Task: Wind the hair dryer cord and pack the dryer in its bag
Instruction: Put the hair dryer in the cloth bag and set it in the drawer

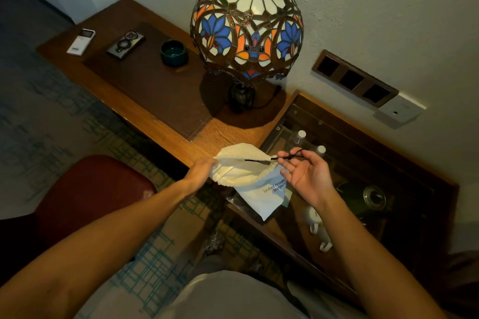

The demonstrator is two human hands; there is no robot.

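Note:
A cream cloth drawstring bag (242,167) hangs in the air at the desk's front corner. My left hand (201,169) grips its left edge. My right hand (304,172) pinches the bag's black drawstring (261,160) between thumb and fingertips, with the string pulled taut to the right. Whether the hair dryer is inside the bag cannot be told; no dryer or cord is visible.
A stained-glass lamp (246,26) stands on the wooden desk (223,134), with a dark ashtray (173,53), a phone (125,44) and a white remote (80,41) to its left. A white leaflet (264,197) lies on a glass-topped cabinet (350,163). A red chair (90,189) sits at left.

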